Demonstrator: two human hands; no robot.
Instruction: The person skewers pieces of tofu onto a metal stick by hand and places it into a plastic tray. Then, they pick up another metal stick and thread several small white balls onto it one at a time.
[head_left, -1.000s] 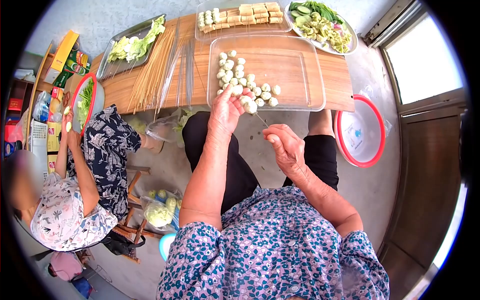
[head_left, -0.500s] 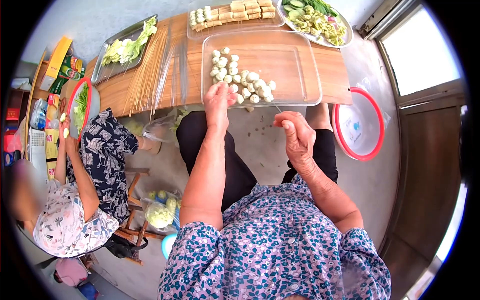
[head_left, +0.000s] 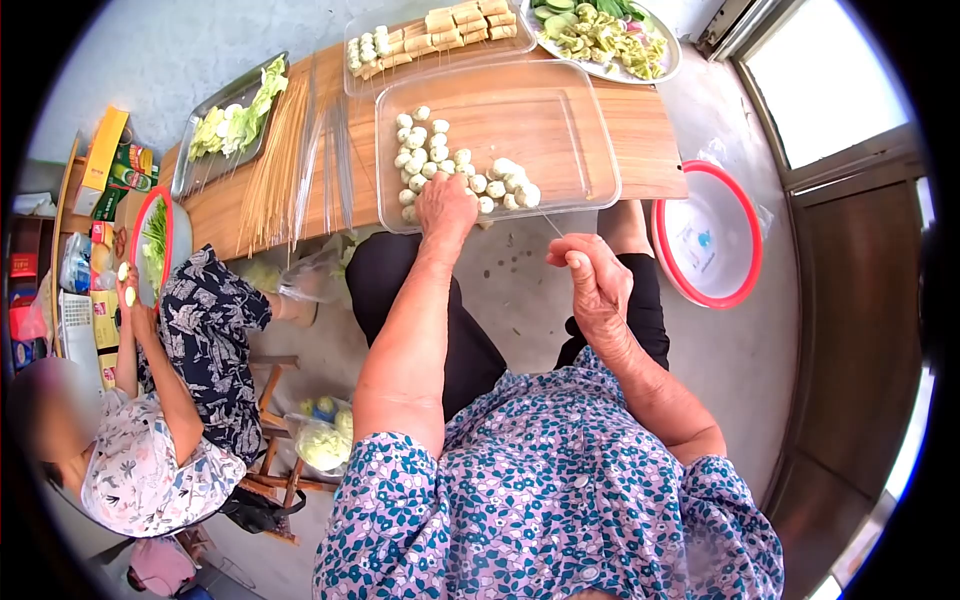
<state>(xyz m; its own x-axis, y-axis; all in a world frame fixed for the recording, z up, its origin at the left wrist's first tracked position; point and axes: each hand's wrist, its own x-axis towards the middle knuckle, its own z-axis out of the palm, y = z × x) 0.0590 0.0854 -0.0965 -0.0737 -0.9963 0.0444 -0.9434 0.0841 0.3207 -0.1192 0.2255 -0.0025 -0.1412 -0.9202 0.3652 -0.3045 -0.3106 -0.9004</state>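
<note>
Small pale green-white balls (head_left: pixel 437 140) lie in the left and lower part of a clear plastic tray (head_left: pixel 608 150). My left hand (head_left: pixel 447 205) reaches over the tray's near edge among the balls, its fingers curled down; what they touch is hidden. My right hand (head_left: pixel 590 275) is in front of the table with its fingers pinched on a thin metal skewer (head_left: pixel 552 222). The skewer points up toward the tray's near edge, close to several balls bunched together there.
Behind stands a tray of skewered rolls and balls (head_left: pixel 455 28), beside a plate of greens (head_left: pixel 625 45). Loose skewers (head_left: pixel 275 150) and a vegetable tray (head_left: pixel 235 125) lie left. A red-rimmed basin (head_left: pixel 710 235) stands right. Another person (head_left: pixel 165 440) sits left, holding pale food.
The view has shifted a little, so the table sits further left. My left hand has moved in over the balls, its fingers now lowered among them. My right hand still holds the skewer.
</note>
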